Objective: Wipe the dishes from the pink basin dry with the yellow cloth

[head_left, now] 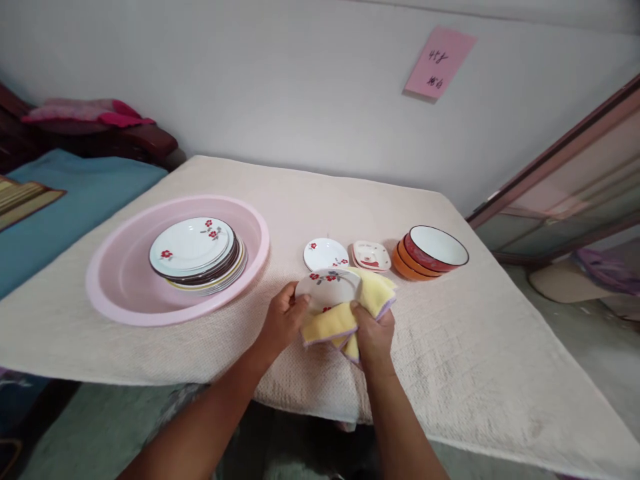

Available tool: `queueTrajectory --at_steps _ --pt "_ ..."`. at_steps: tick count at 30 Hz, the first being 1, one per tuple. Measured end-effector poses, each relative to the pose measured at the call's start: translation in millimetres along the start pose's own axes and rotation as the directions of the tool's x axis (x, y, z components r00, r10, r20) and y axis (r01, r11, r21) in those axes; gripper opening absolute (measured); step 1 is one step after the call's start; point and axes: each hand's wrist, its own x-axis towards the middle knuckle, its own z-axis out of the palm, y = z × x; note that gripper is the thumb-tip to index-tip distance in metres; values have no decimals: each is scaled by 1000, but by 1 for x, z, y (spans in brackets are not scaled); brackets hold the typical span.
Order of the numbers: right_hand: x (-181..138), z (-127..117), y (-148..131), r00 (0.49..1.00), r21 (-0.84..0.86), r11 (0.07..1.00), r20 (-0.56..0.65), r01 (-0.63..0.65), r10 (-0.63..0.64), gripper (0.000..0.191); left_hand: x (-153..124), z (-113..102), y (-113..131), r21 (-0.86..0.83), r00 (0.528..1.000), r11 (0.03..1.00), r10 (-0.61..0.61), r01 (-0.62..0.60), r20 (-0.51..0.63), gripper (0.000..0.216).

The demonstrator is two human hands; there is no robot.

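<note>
My left hand point(283, 316) grips the left rim of a white plate point(320, 291) with red flowers, thumb on top. A yellow cloth point(330, 323) with a purple edge wraps the plate's front and right side. My right hand point(374, 333) is closed on that cloth, pressing it against the plate. The plate is held above the near part of the table. Just behind it lies another white flowered plate point(323, 253), and beside that are small squarish dishes point(371, 256) with a red picture.
At left, a pink basin point(113, 287) holds a stack of plates point(193, 243). Stacked bowls point(425, 253), orange below and dark red on top, stand at right. All rest on a cream-covered table point(480, 360). A wall with a pink note point(440, 63) rises behind.
</note>
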Motion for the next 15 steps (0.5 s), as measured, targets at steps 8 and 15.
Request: queueTrajectory --at_steps 8,15 --pt "8 -10 7 991 -126 983 29 132 -129 44 0 -17 8 416 991 901 133 -123 6 20" --pt "-10 8 8 947 135 955 221 -265 232 45 2 -1 5 -60 968 991 -131 121 -215 28"
